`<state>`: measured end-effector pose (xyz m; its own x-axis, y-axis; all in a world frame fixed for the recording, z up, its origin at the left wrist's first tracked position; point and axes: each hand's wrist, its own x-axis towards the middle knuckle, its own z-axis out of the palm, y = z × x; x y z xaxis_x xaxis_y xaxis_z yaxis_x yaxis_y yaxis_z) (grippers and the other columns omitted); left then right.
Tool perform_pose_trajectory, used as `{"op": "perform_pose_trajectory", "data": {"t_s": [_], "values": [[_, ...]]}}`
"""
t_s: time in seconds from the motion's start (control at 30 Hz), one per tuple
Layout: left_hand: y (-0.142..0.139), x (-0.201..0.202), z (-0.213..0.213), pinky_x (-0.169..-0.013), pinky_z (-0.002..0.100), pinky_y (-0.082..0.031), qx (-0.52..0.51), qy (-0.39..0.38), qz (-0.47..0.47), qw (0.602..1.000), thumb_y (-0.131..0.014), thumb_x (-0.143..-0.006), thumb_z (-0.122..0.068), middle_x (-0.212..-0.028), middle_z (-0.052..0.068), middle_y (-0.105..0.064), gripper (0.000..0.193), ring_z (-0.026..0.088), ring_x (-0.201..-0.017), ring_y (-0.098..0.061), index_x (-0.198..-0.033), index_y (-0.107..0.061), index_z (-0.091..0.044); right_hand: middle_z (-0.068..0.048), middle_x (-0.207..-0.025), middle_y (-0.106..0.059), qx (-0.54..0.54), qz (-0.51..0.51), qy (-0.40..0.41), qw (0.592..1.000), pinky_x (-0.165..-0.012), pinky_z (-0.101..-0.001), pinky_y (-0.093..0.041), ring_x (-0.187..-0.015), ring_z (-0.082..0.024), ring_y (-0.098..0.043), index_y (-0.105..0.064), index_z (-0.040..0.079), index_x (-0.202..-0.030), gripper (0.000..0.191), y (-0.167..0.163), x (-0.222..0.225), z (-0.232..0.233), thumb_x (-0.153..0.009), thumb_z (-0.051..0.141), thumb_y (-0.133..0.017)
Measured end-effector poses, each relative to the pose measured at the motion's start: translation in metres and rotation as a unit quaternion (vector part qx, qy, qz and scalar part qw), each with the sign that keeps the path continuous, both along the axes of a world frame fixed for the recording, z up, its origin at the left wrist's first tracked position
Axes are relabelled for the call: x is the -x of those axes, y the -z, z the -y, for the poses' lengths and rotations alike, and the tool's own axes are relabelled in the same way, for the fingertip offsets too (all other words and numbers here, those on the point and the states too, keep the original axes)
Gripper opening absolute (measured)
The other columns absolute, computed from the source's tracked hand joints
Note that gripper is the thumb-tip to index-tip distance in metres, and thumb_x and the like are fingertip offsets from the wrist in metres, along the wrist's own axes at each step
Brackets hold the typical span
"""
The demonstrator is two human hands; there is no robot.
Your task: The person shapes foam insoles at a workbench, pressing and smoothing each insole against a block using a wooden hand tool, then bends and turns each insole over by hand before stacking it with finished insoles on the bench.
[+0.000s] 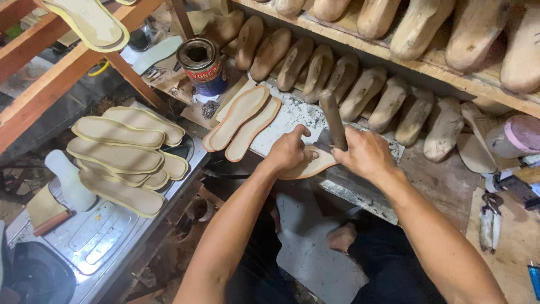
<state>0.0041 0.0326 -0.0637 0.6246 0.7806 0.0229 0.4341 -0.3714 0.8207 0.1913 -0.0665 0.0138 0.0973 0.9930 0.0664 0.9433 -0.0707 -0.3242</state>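
Head view, looking down at a cluttered work surface point(360, 194). Left hand point(289, 151) lies knuckles up on a tan insole point(315, 166), fingers curled, thumb raised, pressing the insole down at the near edge of the surface. Right hand point(365, 155) is closed in a fist around the handle of a tool point(333, 119); handle stands nearly upright, dark and worn, its working end hidden behind the hands where they meet over the insole. Hands touch or nearly touch; cannot tell which.

Just beyond the left hand: two more insoles point(242, 121) lying side by side, overlapping. Behind them a rusty open can point(202, 66). Along the back, a row of wooden lasts point(360, 93) leaning against a shelf point(450, 76), with more lasts on top.

Left, on a metal tray point(101, 236): a stack of pale yellow-edged soles point(121, 157), one white sole point(70, 180) beside it. Person's bare foot point(342, 237) shows below the surface.
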Motion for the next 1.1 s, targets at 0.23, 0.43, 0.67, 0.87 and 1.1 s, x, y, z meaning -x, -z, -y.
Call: {"op": "perform_pose_trajectory", "data": {"t_s": [0.23, 0.43, 0.67, 0.87, 1.1], "values": [[-0.004, 0.001, 0.001, -0.086, 0.044, -0.054, 0.017, -0.006, -0.009, 1.000, -0.088, -0.072, -0.034, -0.098, 0.020, -0.074, 0.084, 0.037, -0.096, -0.071, -0.143, -0.050, -0.010, -0.020, -0.079, -0.071, -0.020, 0.057, -0.031, 0.998, -0.069, -0.0551, -0.054, -0.076, -0.043, -0.069, -0.062, 0.006, -0.101, 0.042, 0.011, -0.001, -0.013, -0.077, 0.036, -0.078], [-0.007, 0.001, 0.002, -0.086, 0.044, -0.055, 0.034, -0.012, -0.003, 0.999, -0.089, -0.070, -0.032, -0.098, 0.020, -0.075, 0.082, 0.036, -0.095, -0.073, -0.142, -0.055, -0.010, -0.019, -0.079, -0.071, -0.019, 0.055, -0.017, 0.998, -0.071, -0.0536, -0.054, -0.078, -0.042, -0.070, -0.062, 0.006, -0.099, 0.039, 0.013, -0.003, -0.019, -0.080, 0.036, -0.078], [-0.012, 0.004, 0.006, -0.084, 0.043, -0.057, 0.045, -0.028, 0.014, 0.998, -0.090, -0.069, -0.032, -0.094, 0.021, -0.074, 0.085, 0.035, -0.091, -0.074, -0.142, -0.054, -0.008, -0.015, -0.075, -0.071, -0.011, 0.029, -0.072, 0.997, -0.066, -0.0522, -0.054, -0.071, -0.037, -0.070, -0.064, 0.011, -0.105, 0.039, 0.001, -0.012, 0.001, -0.078, 0.035, -0.079], [-0.011, 0.001, 0.009, -0.088, 0.043, -0.055, 0.014, -0.028, -0.059, 0.998, -0.085, -0.074, -0.038, -0.099, 0.017, -0.077, 0.073, 0.034, -0.098, -0.073, -0.136, -0.060, -0.010, -0.018, -0.075, -0.070, -0.094, 0.011, 0.056, 0.994, -0.062, -0.0467, -0.056, -0.065, -0.033, -0.070, -0.062, 0.008, -0.094, 0.041, 0.010, -0.016, 0.012, -0.087, 0.042, -0.082], [-0.004, 0.001, 0.009, -0.089, 0.046, -0.054, -0.054, -0.030, -0.060, 0.996, -0.076, -0.083, -0.038, -0.103, 0.014, -0.078, 0.055, 0.034, -0.104, -0.072, -0.130, -0.067, -0.011, -0.010, -0.067, -0.063, -0.088, 0.036, 0.050, 0.994, -0.045, -0.0411, -0.049, -0.049, -0.026, -0.061, -0.054, 0.001, -0.111, 0.047, 0.008, -0.008, 0.018, -0.091, 0.038, -0.077]]}}
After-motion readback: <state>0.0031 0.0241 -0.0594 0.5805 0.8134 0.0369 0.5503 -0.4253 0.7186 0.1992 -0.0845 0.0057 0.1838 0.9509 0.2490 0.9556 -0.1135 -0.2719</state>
